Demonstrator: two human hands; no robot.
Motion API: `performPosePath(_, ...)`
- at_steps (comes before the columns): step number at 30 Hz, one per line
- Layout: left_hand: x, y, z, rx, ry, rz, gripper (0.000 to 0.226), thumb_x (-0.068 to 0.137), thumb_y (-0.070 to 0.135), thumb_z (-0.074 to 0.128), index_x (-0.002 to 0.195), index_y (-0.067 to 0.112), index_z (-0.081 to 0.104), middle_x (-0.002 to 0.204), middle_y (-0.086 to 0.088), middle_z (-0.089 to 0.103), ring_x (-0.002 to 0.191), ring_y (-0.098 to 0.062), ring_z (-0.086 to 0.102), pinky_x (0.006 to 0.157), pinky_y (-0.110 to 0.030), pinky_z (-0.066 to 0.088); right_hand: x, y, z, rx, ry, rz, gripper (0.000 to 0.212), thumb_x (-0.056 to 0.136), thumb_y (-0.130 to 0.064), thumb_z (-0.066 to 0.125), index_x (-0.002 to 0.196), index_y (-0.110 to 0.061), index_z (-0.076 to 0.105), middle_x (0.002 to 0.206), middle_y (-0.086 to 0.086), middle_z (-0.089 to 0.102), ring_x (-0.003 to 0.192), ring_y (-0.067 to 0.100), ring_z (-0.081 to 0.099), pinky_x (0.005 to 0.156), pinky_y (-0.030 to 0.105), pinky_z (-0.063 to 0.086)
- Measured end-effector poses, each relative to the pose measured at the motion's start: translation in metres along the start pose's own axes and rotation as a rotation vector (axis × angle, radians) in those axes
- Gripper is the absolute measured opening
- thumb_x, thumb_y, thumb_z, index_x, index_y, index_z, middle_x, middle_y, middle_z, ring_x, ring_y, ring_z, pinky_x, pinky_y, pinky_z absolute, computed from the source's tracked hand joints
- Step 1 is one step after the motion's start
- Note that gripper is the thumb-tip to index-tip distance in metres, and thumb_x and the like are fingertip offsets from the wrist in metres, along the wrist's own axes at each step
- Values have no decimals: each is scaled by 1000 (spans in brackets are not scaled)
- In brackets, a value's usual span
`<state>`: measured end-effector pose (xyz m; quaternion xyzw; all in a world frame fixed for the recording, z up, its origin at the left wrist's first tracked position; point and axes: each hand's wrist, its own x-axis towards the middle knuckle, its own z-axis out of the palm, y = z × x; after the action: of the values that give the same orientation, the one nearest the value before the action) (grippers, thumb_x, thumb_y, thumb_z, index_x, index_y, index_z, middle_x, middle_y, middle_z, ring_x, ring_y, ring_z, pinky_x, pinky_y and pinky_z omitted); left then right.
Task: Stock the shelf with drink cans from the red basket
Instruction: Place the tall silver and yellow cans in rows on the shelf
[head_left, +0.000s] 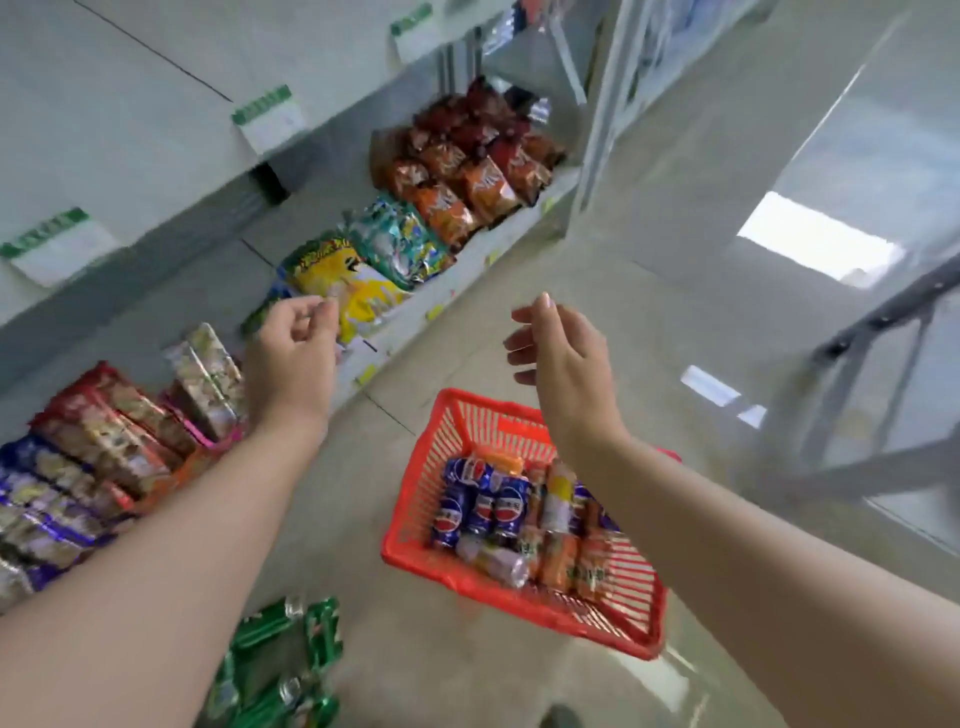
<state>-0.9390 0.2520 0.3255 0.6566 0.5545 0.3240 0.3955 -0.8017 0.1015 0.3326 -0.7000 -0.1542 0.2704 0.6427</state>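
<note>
Below the right hand (561, 364), on the floor: basket (415, 493), red, with blue cans (480, 506) at its left and orange cans (571, 564) at its right, all lying on their sides, long axes roughly toward and away from the person. Right hand: above the basket's far end, fingers loose and parted, holding nothing; nearer hand to the cans, which lay down and back from its fingertips. Left hand (291, 358): over the shelf (509, 228) by the snack packs (332, 270), well apart from the basket, fingers loosely curled, nothing seen in them. Judged: a downward reach by the right hand, grip across a can's side
</note>
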Motion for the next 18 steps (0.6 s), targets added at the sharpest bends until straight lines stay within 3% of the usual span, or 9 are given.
performPosePath(2, -20, -12, 38, 25, -113, -31, 28, 78, 54, 51, 83, 27, 59, 75, 5, 64, 62, -17, 57, 72, -41, 50, 2, 25, -41, -16, 39, 58, 29, 103, -31, 39, 88, -20, 60, 81, 6, 63, 75, 17, 59, 68, 34, 47)
performPosePath(5, -47, -41, 89, 106, -268, -80, 32, 73, 62, 48, 75, 32, 58, 76, 6, 66, 72, -25, 62, 79, -49, 54, 4, 68, -87, -67, 121, 145, 30, 103, -35, 37, 90, -22, 61, 84, 6, 64, 80, 18, 62, 74, 35, 50)
performPosePath(8, -70, -70, 125, 157, -359, -130, 33, 77, 62, 49, 83, 31, 61, 84, 3, 69, 81, -26, 66, 80, -50, 55, -2, 115, -112, -100, 213, 258, 33, 103, -38, 38, 91, -20, 63, 81, 3, 65, 78, 15, 62, 74, 39, 52)
performPosePath(11, -81, -102, 162, 200, -471, -168, 23, 91, 48, 51, 97, 28, 61, 93, 0, 69, 85, -23, 65, 80, -45, 56, -1, 162, -124, -125, 282, 356, 36, 102, -42, 40, 88, -19, 65, 81, 1, 67, 77, 17, 63, 78, 46, 53)
performPosePath(13, -85, -126, 185, 193, -552, -226, 16, 93, 41, 54, 95, 27, 60, 91, 0, 68, 84, -24, 64, 80, -45, 55, 0, 190, -127, -143, 314, 418, 37, 101, -42, 41, 86, -18, 65, 80, 2, 67, 77, 18, 62, 79, 47, 52)
performPosePath(18, -90, -190, 220, 251, -774, -402, 19, 92, 40, 56, 99, 24, 60, 93, 2, 64, 90, -23, 63, 76, -38, 52, 7, 270, -125, -175, 263, 618, 38, 99, -48, 40, 96, -20, 65, 91, 1, 69, 89, 22, 65, 85, 47, 54)
